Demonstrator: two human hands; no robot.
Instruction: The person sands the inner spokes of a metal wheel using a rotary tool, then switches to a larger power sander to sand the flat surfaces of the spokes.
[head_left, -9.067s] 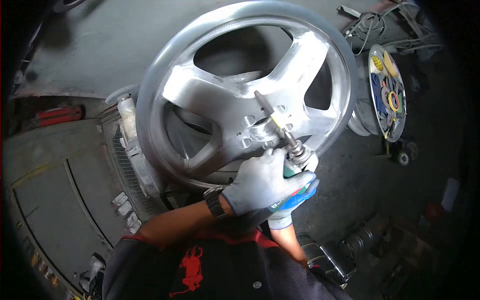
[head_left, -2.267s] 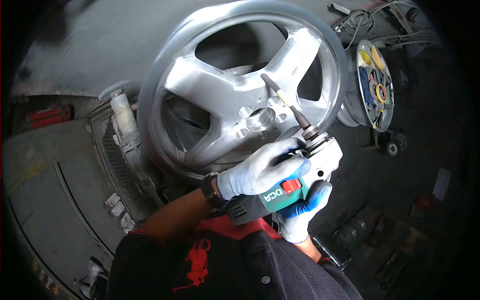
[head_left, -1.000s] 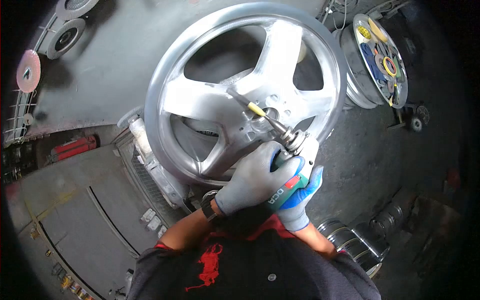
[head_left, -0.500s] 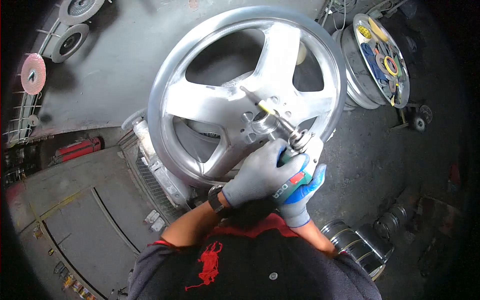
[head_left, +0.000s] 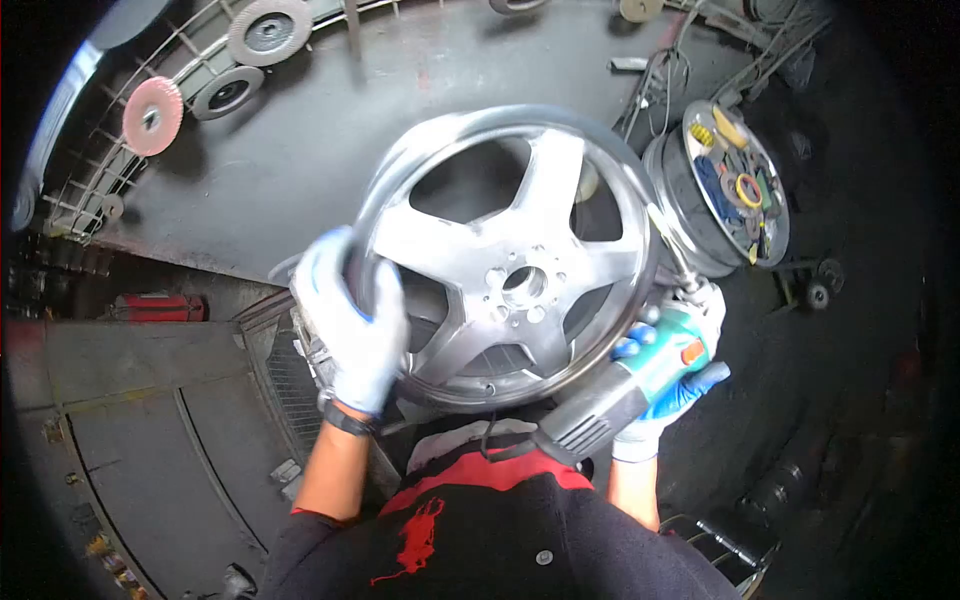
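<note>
Container: a round silver dish-like wheel face [head_left: 780, 232], right of the main wheel. Contents: a yellow block [head_left: 728, 127], a yellow dotted pad [head_left: 702, 134], dark blue cloth [head_left: 710, 180], a yellow ring [head_left: 749, 190] and assorted dark pieces, the smaller ones too small to name.

Main wheel: one five-spoke silver metal wheel [head_left: 555, 178], directly before the torso, face up to the viewer. Upper spokes bright; lower spokes duller grey; open round centre bore ringed by holes; rim smeared by blur.

Tool: one green-and-black power grinder [head_left: 645, 370], red switch, slim metal shaft pointing up along the wheel's right rim; contact with the rim cannot be told.

Left hand [head_left: 355, 330], white-and-blue glove, at the wheel's left rim: fingers grasping the rim, outlines blurred.

Right hand [head_left: 682, 393], white-and-blue glove, at the wheel's lower right: fingers clenched round the grinder, partly hidden by its body.

Wire rack [head_left: 110, 150], upper left of the wheel: pink disc [head_left: 153, 116] and grey abrasive discs [head_left: 270, 32], one cut by the top edge.
</note>
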